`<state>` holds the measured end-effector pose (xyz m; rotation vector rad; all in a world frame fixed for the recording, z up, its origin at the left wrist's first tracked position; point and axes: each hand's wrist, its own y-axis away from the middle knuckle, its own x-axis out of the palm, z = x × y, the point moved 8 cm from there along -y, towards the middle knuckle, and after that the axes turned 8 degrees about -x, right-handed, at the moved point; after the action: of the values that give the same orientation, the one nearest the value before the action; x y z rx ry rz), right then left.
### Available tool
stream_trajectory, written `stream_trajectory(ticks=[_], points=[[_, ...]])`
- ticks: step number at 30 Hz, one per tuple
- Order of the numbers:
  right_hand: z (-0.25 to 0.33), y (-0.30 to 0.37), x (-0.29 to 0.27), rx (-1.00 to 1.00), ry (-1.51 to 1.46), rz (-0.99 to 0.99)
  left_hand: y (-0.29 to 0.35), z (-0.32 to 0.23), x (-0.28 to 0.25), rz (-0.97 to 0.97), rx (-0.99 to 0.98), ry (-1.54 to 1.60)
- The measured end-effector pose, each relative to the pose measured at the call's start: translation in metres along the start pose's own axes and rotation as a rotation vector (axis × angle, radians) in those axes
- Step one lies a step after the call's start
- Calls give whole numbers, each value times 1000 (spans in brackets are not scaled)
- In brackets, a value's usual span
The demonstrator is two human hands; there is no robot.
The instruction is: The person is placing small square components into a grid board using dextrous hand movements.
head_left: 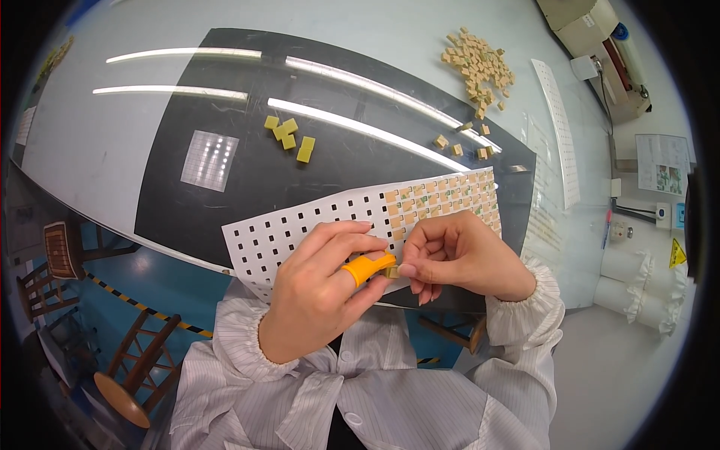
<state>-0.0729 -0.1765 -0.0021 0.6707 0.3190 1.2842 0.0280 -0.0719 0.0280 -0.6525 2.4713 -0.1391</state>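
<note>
Both hands meet over the lower edge of a white sheet [285, 229] with rows of square black holes. My left hand [315, 289] wears an orange finger sleeve [367, 268] and pinches a small yellow-green block [392, 272] between its fingertips. Right beside the block, my right hand [457, 255] has thumb and forefinger pressed together; what lies between them, if anything, is hidden. Small tan pieces [424, 199] fill the rows on the sheet's right part, while its left part shows bare holes.
A black mat [240, 127] lies under the sheet on a pale table. Several yellow-green blocks [289, 140] rest on it, near a clear gridded square [210, 160]. Farther right is a heap of tan pieces [476, 64]. A second perforated strip [556, 131] lies at the right; wooden stools [139, 360] stand below left.
</note>
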Motion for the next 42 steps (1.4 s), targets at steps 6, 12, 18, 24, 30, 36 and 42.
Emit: stream_trajectory(ticks=[6,12,18,24,30,36,42], points=[[1,0,1,5,4,-3,0,0,0,3,-3,-3],[0,-1,0,0,-13,-10,0,1,0,0,1,-3],[0,-1,1,4,-2,-18,0,1,0,-5,9,-2],[0,-1,1,7,17,-20,0,1,0,-4,7,-1],[1,-1,1,-4,35,-32,0,0,-1,-2,6,-1],[9,1,6,-62,199,-143,-1,0,-1,-2,1,-1],[28,7,6,-404,511,-90,0,1,0,9,-17,-1]])
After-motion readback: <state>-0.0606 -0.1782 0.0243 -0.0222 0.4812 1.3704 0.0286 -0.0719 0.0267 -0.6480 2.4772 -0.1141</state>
